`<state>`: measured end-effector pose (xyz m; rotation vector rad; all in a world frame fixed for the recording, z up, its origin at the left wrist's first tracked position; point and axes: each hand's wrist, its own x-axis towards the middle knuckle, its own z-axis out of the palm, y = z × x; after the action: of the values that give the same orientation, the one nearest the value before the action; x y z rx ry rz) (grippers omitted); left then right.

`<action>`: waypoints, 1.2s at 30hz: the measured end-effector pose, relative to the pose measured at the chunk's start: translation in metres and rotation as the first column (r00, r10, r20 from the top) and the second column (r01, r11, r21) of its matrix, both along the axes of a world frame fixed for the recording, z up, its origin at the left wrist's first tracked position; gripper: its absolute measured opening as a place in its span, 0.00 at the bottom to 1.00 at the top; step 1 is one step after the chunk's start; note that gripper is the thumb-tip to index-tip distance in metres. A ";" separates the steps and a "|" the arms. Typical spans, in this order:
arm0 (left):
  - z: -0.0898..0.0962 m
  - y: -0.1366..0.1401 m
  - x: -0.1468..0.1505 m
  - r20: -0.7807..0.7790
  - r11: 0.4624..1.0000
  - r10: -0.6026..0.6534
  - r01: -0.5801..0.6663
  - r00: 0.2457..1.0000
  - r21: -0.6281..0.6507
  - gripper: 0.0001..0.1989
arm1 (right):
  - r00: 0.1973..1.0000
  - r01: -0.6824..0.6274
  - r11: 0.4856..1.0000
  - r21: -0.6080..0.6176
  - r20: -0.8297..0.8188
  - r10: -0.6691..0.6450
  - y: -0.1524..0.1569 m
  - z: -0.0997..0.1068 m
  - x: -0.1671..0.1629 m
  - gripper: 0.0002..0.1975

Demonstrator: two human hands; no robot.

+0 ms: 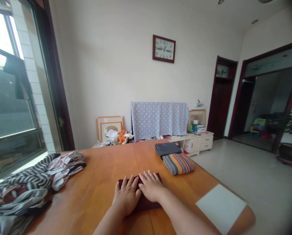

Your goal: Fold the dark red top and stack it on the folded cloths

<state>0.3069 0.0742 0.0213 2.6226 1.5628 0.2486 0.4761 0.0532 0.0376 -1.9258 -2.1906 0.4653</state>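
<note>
A dark maroon folded cloth [146, 203] lies on the wooden table [107, 169] right in front of me. My left hand [126, 195] rests flat on its left part, fingers spread and pointing away. Beside it, my right hand [151, 186] presses flat on the right part of the same cloth, fingers apart. The two thumbs almost meet near the middle. Much of the cloth is hidden beneath both hands, so I cannot tell what kind of garment it is.
Folded beyond my right hand are a striped cloth [178, 164] and a dark grey cloth [167, 149]. Rumpled clothes [36, 182] are heaped along the left side. A white sheet [221, 207] lies at the right edge. A low cabinet [199, 143] stands behind the table.
</note>
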 end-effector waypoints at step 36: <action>-0.001 0.004 -0.062 0.535 0.807 0.585 -0.371 0.610 -0.460 0.17 | 0.773 0.537 0.844 0.003 -0.403 -0.490 -0.038 -0.026 0.070 0.18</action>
<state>0.2452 0.0779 0.0202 1.5334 1.7876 0.7956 0.5458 0.0155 0.0114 -2.0422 -1.3367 0.5433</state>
